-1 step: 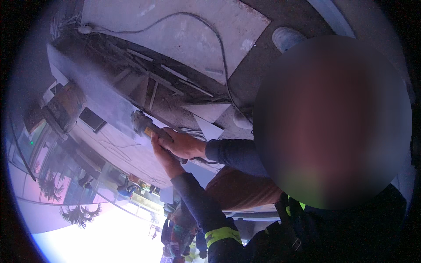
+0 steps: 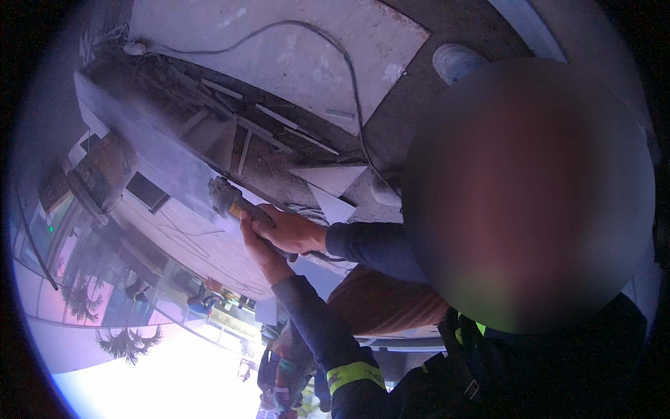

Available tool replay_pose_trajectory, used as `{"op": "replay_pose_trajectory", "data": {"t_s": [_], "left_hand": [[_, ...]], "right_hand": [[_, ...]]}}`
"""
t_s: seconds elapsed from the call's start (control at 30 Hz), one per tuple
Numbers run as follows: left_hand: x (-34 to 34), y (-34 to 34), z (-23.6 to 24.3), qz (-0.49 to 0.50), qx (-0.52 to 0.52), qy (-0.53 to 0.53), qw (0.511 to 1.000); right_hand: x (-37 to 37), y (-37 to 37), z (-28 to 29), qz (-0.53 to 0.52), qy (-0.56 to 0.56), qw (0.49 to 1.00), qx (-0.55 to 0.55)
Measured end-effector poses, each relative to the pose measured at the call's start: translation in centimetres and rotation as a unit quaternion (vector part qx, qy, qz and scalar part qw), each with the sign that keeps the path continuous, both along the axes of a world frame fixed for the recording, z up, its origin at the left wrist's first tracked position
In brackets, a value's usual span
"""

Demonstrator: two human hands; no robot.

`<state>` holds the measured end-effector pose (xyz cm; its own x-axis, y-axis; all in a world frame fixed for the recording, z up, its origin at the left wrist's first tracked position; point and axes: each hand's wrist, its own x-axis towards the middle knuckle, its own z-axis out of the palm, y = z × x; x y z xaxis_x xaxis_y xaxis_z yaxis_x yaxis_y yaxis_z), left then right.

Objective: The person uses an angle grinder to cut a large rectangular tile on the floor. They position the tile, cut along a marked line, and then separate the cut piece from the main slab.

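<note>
With both hands I hold an angle grinder (image 2: 241, 207); its head meets the pale, dusty surface of a long slab or wall (image 2: 185, 164). My right hand (image 2: 300, 232) is closed around the grinder's body. Against its lower side my left hand (image 2: 261, 250) is closed too, fingers partly hidden by the tool. A dark cord (image 2: 328, 258) trails from the grinder's rear end. The disc is too blurred to make out. Both forearms come in from the right, in dark sleeves, the left one with a yellow-green band.
Thin strips (image 2: 310, 140) and triangular offcuts (image 2: 331, 202) litter the ground beside the slab. A dark cable (image 2: 342, 49) snakes over a large pale board (image 2: 279, 59). A shoe (image 2: 457, 63) stands near the board's corner. A blurred disc hides much of the right side.
</note>
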<state>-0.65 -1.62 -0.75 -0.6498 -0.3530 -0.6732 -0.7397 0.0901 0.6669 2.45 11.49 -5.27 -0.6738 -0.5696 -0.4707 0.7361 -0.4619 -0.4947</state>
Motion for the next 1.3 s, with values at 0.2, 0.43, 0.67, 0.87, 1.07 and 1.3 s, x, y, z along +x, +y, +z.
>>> {"op": "replay_pose_trajectory", "data": {"t_s": [0.2,0.43,0.67,0.87,1.07,1.3], "left_hand": [[-0.9,0.4,-0.6,-0.016,-0.017,0.001,1.0],[-1.8,0.9,-0.8,-0.008,-0.022,0.0,1.0],[-1.6,1.4,-0.6,0.004,-0.049,-0.001,0.999],[-0.7,0.5,-0.3,0.007,-0.023,-0.007,1.0],[0.4,0.5,-0.1,-0.008,-0.006,0.006,1.0],[1.3,1.8,1.0,0.011,-0.023,-0.027,0.999]], "right_hand": [[-0.8,-0.7,-1.0,-0.015,0.002,1.0,-0.002],[-1.5,-2.2,-2.0,-0.038,0.04,0.998,0.032],[-1.8,-2.1,-1.7,-0.05,0.03,0.998,0.005],[-0.9,1.1,0.1,0.007,0.002,1.0,-0.012],[0.2,-0.5,-0.2,-0.04,0.043,0.998,0.035],[1.6,-1.1,-0.4,-0.014,0.017,1.0,0.003]]}}
